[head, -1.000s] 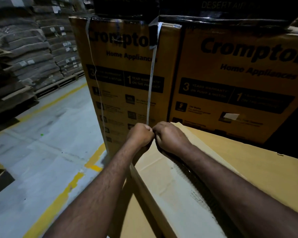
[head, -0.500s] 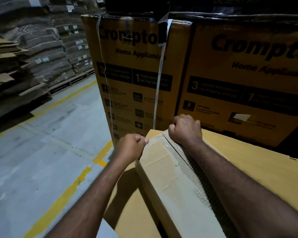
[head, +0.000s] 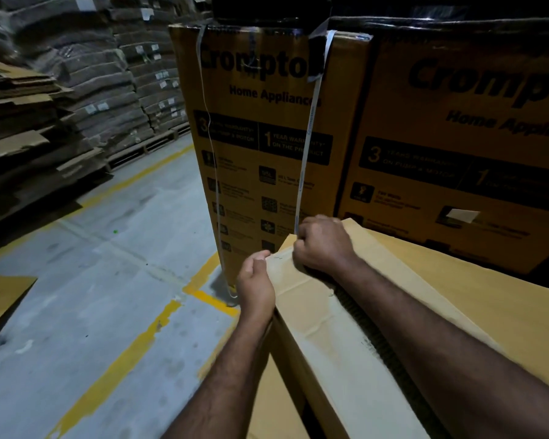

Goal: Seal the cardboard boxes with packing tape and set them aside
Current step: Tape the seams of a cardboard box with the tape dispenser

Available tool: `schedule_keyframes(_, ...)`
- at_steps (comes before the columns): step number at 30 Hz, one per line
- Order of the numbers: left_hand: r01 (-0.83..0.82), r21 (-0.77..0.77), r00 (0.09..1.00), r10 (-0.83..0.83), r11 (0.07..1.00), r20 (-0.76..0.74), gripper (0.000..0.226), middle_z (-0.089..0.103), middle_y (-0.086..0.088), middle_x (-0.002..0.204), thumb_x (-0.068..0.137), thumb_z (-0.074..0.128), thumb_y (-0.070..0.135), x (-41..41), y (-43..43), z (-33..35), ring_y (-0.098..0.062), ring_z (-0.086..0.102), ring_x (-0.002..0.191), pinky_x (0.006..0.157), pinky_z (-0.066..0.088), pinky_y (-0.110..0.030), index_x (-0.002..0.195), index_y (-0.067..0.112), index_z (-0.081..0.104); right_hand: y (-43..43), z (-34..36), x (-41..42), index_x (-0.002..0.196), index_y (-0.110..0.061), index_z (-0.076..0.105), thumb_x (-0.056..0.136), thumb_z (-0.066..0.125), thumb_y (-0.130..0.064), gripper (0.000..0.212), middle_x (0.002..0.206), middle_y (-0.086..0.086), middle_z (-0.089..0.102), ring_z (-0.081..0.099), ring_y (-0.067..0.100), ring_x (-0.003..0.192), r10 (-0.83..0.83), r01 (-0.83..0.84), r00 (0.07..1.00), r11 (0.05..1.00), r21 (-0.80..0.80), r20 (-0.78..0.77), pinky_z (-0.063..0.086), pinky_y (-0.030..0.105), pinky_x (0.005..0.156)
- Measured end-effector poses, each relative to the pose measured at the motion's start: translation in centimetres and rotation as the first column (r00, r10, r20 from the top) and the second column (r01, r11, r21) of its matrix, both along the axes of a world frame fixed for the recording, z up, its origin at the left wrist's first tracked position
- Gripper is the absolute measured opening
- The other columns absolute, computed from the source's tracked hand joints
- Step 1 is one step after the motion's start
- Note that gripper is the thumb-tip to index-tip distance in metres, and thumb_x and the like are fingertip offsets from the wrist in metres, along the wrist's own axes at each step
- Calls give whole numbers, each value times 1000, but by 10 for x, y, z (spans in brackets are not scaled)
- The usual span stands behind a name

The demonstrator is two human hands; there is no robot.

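In a dim warehouse with a grey concrete floor (head: 92,312) marked by yellow lines (head: 121,359), flattened cardboard stacks (head: 61,90) stand at left and printed cartons (head: 260,137) ahead. At the far corner of a plain box (head: 457,296), the left hand (head: 255,286) grips the flap edge, while the right hand (head: 322,245), clenched, holds a white strap (head: 308,137) hanging down a carton.

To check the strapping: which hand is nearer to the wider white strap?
Right. The right hand grips the strap at its lower end; the left hand is lower left, holding the box flap.
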State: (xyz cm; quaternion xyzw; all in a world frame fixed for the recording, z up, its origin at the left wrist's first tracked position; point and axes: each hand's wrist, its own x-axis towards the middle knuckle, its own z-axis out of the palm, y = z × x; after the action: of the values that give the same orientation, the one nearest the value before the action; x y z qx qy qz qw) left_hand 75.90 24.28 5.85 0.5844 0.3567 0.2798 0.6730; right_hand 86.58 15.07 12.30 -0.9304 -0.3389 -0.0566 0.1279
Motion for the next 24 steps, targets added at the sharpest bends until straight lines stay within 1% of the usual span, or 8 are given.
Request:
schedule_keyframes(3,-44,1,998,44,999,33,26,69,6,96,102,47,11,1,-1,1,-4,62,83,57,44,-8,113,12,70,14,-2,-23,78,-17,65,74,44,-31,25,82,-2,56,51,18,83,111,-111,993,993,34,-24,47,33,73)
schedule_keyframes(5,-52,12,997,51,999,58,25,70,3,101,103,48,13,1,-3,4,-10,65,92,66,48,-14,117,14,69,16,-4,-30,83,-15,68,79,49,-28,23,82,-4,54,50,19,84,192,-190,981,980,55,-28,43,31,68)
schedule_keyframes(8,-54,25,996,52,998,75,21,71,-1,104,103,52,13,3,-3,2,-14,66,95,70,49,-19,116,15,69,11,-6,-36,88,-19,66,87,50,-30,19,83,-8,50,49,17,84,247,-243,969,966,89,-28,40,31,69)
schedule_keyframes(10,-73,58,996,70,996,56,18,73,-2,102,102,54,12,1,-2,2,-14,67,92,68,49,-20,110,18,69,8,-3,-32,84,-24,61,88,47,-33,17,84,-7,55,49,17,84,235,-235,972,971,45,11,40,33,73)
schedule_keyframes(13,-61,67,996,56,996,74,17,75,-4,97,102,53,9,-2,-1,2,-11,67,83,62,50,-14,104,19,67,-2,1,-9,89,-26,64,89,46,-35,21,95,-4,63,46,17,91,122,-120,991,991,-51,45,39,38,81)
schedule_keyframes(18,-49,118,998,45,992,36,20,77,3,95,100,57,16,-3,-3,3,-16,71,92,75,56,-30,93,32,67,-27,3,30,99,-32,69,90,45,-42,27,112,-9,65,46,18,105,-91,88,995,993,-77,-35,38,49,95)
schedule_keyframes(21,-46,148,999,41,988,33,18,76,4,98,101,55,16,-5,-6,11,-14,70,95,66,48,-17,99,30,67,-37,4,40,105,-31,70,94,47,-44,29,117,-8,64,47,21,111,-241,241,968,971,-15,-63,40,51,96)
schedule_keyframes(24,72,330,995,-45,941,-88,20,71,8,102,103,51,18,-10,-3,19,-15,65,99,61,42,-13,105,30,67,-45,2,38,115,-28,68,98,47,-44,32,127,-3,58,46,25,117,-313,315,947,949,19,-77,44,52,96)
